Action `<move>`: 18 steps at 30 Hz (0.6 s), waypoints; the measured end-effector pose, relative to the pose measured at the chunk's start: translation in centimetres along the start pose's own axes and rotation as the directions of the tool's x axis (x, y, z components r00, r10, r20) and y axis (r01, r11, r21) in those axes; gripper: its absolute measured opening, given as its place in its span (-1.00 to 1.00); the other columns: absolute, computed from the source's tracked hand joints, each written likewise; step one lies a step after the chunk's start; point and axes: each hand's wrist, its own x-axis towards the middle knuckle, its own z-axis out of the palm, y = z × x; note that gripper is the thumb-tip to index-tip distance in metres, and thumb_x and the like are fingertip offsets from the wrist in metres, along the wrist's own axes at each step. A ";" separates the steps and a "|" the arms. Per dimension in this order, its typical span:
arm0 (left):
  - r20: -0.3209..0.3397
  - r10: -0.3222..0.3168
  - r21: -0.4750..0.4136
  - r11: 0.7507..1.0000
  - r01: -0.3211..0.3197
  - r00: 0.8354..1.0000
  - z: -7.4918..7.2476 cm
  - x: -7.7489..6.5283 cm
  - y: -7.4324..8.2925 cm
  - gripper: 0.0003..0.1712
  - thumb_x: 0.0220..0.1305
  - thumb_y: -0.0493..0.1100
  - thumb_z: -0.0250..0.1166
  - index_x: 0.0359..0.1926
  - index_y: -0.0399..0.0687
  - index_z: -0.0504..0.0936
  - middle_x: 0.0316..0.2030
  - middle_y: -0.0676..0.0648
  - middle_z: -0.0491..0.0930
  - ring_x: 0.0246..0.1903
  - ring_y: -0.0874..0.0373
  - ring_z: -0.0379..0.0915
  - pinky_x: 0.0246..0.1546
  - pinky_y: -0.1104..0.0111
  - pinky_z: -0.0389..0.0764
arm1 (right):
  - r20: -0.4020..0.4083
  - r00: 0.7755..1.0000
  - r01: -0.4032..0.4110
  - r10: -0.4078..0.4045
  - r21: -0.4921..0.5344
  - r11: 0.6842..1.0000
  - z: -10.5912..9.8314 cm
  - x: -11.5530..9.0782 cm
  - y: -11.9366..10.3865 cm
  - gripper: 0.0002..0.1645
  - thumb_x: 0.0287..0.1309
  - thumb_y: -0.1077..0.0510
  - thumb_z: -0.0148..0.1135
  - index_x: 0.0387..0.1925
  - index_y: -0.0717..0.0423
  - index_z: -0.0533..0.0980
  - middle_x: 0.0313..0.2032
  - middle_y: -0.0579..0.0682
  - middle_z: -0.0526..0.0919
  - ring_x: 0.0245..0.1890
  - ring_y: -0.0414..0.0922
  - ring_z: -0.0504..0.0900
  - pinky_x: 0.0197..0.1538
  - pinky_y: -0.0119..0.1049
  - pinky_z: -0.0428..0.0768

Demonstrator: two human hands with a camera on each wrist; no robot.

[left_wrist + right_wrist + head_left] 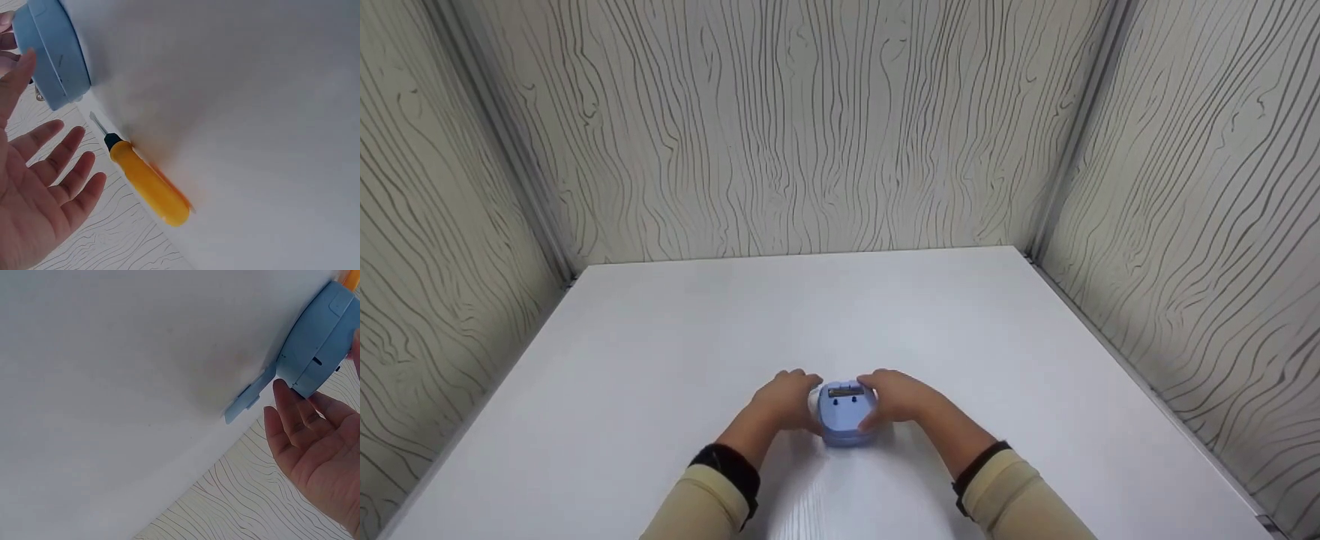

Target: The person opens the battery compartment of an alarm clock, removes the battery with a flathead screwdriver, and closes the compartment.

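A rounded light-blue plastic device (844,416) stands at the front middle of the white table, its flat face towards me. That face has a recessed slot near the top and two small dark knobs under it. My right hand (896,396) grips the device's right side, thumb on the face and fingers at the far edge. My left hand (53,185) is at its left side, thumb at the blue casing and the other fingers spread loosely apart. A yellow-handled screwdriver (149,183) lies beyond the left fingers. Beside the right fingertips is a flat blue plastic cover (250,396).
The white tabletop (675,337) extends around both hands. Pale panels with dark wood-grain lines stand behind (810,135) and on both sides, joined by grey metal posts (1076,142) at the corners.
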 end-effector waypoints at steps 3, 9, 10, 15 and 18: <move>-0.005 0.031 -0.013 0.999 -0.032 0.999 0.5 0.1 0.3 -0.11 -0.13 0.07 0.60 0.27 -0.04 0.51 0.16 -0.15 0.58 0.21 -0.11 0.45 0.26 -0.01 0.49 | -0.003 1.000 0.008 -0.008 -0.006 1.000 0.0 0.0 0.1 0.02 -0.19 -0.01 0.61 0.34 0.14 0.38 0.29 0.16 0.50 0.36 0.15 0.40 0.43 0.09 0.35; -0.018 0.047 -0.042 0.998 -0.048 0.999 1.1 0.4 0.6 -0.16 -0.12 0.08 0.59 0.22 -0.07 0.55 0.01 -0.10 0.65 0.04 -0.01 0.54 0.20 0.07 0.55 | 0.004 1.000 -0.005 0.005 0.001 1.000 0.0 0.0 0.2 0.02 -0.17 -0.03 0.60 0.36 0.11 0.37 0.31 0.15 0.48 0.38 0.15 0.39 0.42 0.10 0.35; -0.020 0.046 -0.048 0.998 -0.047 0.999 1.1 0.4 0.6 -0.16 -0.12 0.07 0.60 0.22 -0.07 0.54 0.01 -0.10 0.65 0.05 -0.01 0.54 0.21 0.07 0.55 | 0.006 1.000 -0.008 0.008 0.004 1.000 0.0 0.0 0.2 0.02 -0.16 -0.03 0.60 0.36 0.09 0.37 0.32 0.15 0.47 0.39 0.15 0.38 0.43 0.10 0.34; -0.026 0.045 -0.078 0.996 -0.047 0.999 1.3 0.4 0.5 -0.14 -0.12 0.05 0.60 0.24 -0.11 0.52 0.06 -0.13 0.62 0.11 -0.05 0.53 0.25 0.05 0.52 | 0.007 1.000 -0.005 0.005 -0.013 1.000 -0.1 0.0 0.2 0.03 -0.15 -0.05 0.59 0.37 0.08 0.35 0.34 0.15 0.44 0.40 0.14 0.36 0.45 0.08 0.32; -0.028 0.030 -0.119 0.992 -0.033 0.999 1.5 0.3 0.5 -0.11 -0.12 0.03 0.60 0.26 -0.13 0.49 0.15 -0.15 0.59 0.21 -0.08 0.48 0.31 0.04 0.46 | 0.005 1.000 0.007 -0.007 -0.028 1.000 -0.1 -0.1 0.2 0.03 -0.15 -0.05 0.59 0.37 0.11 0.35 0.34 0.16 0.45 0.39 0.15 0.37 0.45 0.07 0.33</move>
